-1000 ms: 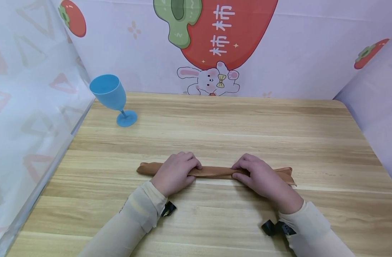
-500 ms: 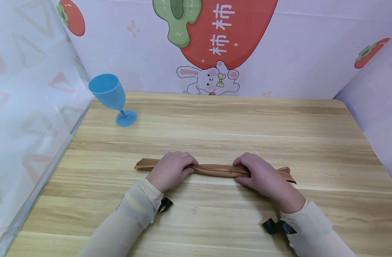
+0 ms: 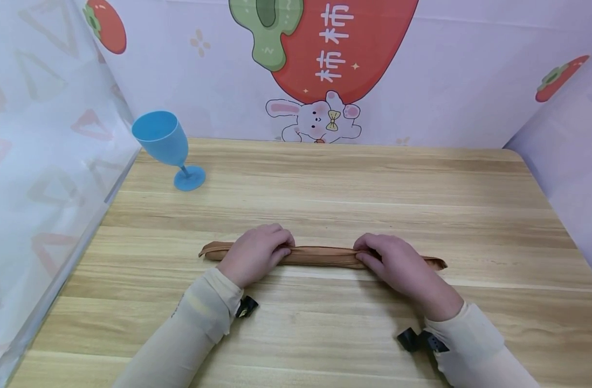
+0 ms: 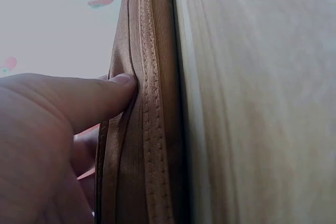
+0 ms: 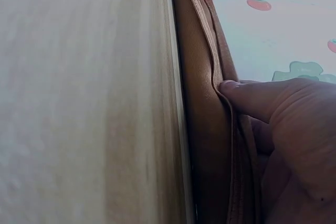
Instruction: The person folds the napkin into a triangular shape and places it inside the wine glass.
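A brown cloth (image 3: pixel 322 256), rolled into a long narrow strip, lies crosswise on the wooden table. Its stitched hem shows along the roll in the left wrist view. My left hand (image 3: pixel 257 253) pinches the cloth left of its middle, thumb on the near side and fingers over the far side. Right of the middle, my right hand (image 3: pixel 398 264) pinches it the same way, and its thumb (image 5: pixel 244 93) presses into a fold in the right wrist view. Both ends of the roll stick out beyond the hands.
A blue goblet (image 3: pixel 165 143) stands at the back left of the table (image 3: pixel 354 183). Printed sheets hang behind the table and along both sides. A small black device sits at each wrist.
Both hands have kept hold of the cloth while its upper layers turned over into a tighter roll. The left hand has shifted slightly left and away; the right hand has moved slightly right.
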Action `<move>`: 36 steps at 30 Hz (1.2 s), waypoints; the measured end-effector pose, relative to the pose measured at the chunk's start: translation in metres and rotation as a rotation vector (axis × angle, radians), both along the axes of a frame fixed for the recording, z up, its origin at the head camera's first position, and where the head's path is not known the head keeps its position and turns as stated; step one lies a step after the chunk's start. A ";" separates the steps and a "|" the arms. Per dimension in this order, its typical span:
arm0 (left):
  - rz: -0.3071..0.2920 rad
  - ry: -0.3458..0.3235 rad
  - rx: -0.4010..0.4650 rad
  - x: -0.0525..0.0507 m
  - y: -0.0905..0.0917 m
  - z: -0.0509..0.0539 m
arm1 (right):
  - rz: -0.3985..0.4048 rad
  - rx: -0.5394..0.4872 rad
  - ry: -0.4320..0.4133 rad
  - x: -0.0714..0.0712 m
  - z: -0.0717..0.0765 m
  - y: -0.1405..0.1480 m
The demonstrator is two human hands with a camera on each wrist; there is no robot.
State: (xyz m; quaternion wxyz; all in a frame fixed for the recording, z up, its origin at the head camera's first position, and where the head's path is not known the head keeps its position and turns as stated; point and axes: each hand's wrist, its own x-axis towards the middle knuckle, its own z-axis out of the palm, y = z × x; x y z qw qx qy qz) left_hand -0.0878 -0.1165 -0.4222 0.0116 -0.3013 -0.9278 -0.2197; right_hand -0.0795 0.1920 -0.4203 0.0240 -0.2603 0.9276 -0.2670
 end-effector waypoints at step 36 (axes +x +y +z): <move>-0.027 0.038 -0.123 0.007 0.004 0.003 | 0.012 0.080 -0.117 0.002 0.000 0.001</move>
